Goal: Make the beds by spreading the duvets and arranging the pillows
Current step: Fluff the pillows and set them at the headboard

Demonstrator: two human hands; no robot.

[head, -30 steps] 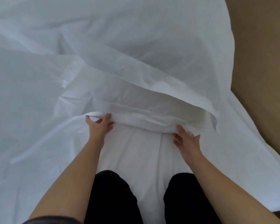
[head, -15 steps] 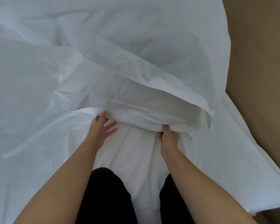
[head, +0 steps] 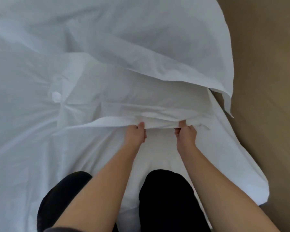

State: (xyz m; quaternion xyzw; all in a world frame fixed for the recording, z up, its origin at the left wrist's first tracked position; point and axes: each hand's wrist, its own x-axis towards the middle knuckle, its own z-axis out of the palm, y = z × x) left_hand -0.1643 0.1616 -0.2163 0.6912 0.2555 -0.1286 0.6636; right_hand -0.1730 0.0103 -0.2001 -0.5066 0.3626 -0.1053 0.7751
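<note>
On duvet (head: 107, 47) edge — both fists (head: 136, 133) side-by-side

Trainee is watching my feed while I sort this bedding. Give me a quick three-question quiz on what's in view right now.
1. True or false: both hands grip the same folded fabric edge.
2. Which side of the view shows bare brown floor: A left, B right, C neither?
3. Fill in: the person's knees, in black trousers, rest on the white ____.

Key
1. True: the left hand and right hand pinch that edge close together.
2. B.
3. Bedding; whether that layer is sheet or duvet cannot be told.
</note>
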